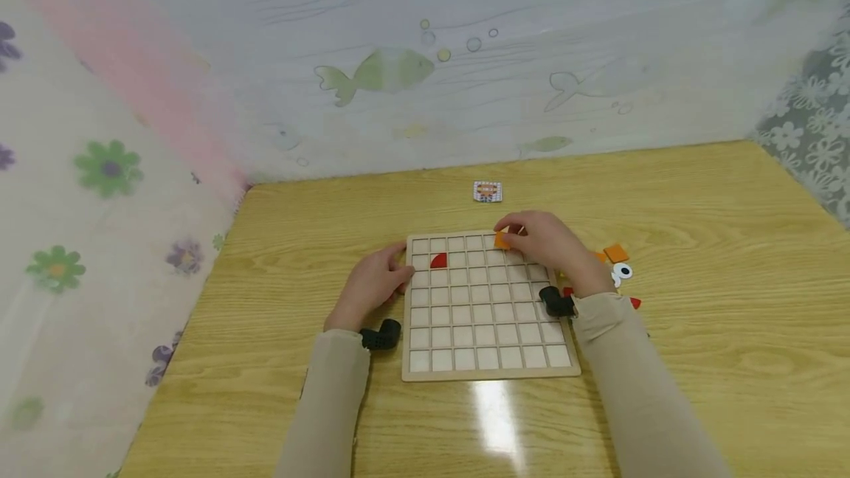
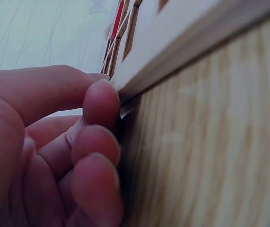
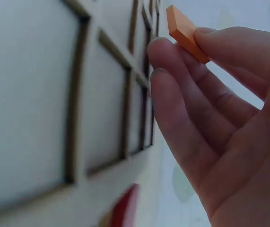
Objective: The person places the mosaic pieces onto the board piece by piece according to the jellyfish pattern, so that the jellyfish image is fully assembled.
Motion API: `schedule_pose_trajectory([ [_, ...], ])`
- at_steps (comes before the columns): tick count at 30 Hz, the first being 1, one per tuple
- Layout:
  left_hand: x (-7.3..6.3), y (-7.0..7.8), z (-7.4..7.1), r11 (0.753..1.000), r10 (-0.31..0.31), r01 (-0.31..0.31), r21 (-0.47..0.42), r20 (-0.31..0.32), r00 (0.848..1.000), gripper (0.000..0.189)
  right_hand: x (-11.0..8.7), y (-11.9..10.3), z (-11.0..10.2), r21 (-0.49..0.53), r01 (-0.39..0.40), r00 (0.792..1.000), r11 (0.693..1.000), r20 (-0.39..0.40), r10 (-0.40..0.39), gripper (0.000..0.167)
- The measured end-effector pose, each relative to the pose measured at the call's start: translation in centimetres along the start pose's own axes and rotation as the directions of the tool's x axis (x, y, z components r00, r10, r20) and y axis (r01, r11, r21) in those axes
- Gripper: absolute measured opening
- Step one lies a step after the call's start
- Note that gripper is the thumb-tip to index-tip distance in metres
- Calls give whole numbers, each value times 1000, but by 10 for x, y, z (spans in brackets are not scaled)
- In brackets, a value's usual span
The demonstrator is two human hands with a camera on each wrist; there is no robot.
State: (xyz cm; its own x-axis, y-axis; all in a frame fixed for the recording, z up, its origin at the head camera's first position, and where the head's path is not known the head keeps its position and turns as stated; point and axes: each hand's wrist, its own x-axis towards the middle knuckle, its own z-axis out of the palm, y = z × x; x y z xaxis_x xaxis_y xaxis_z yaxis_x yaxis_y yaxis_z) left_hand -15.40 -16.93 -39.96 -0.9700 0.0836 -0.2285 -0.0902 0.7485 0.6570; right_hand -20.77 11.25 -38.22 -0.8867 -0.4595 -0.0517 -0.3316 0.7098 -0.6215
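Observation:
A wooden grid board (image 1: 488, 371) (image 3: 35, 118) (image 2: 182, 33) lies on the table. One red quarter-round piece (image 1: 438, 261) sits in a cell near its upper left. My right hand (image 1: 541, 242) (image 3: 220, 118) pinches a flat orange square tile (image 1: 502, 240) (image 3: 184, 32) over the board's top edge, tilted above the cells. My left hand (image 1: 375, 282) (image 2: 54, 146) rests with curled fingertips (image 2: 100, 101) pressed against the board's left edge.
Loose pieces lie right of the board: an orange tile (image 1: 615, 253), a white eye piece (image 1: 622, 271), a red piece (image 1: 635, 303). A small picture card (image 1: 488, 191) lies beyond the board. Patterned cloth walls surround the table (image 1: 697, 360).

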Motion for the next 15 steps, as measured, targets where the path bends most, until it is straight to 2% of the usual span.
schedule_pose_trajectory([
  [7, 0, 1, 1, 1000, -6, 6, -12, 2, 1000, 54, 6, 0, 5, 54, -9, 1000, 999, 14, 9, 25],
  [15, 0, 2, 0, 1000, -8, 8, 19, -10, 1000, 55, 12, -9, 8, 83, -1, 998, 997, 61, -4, 23],
])
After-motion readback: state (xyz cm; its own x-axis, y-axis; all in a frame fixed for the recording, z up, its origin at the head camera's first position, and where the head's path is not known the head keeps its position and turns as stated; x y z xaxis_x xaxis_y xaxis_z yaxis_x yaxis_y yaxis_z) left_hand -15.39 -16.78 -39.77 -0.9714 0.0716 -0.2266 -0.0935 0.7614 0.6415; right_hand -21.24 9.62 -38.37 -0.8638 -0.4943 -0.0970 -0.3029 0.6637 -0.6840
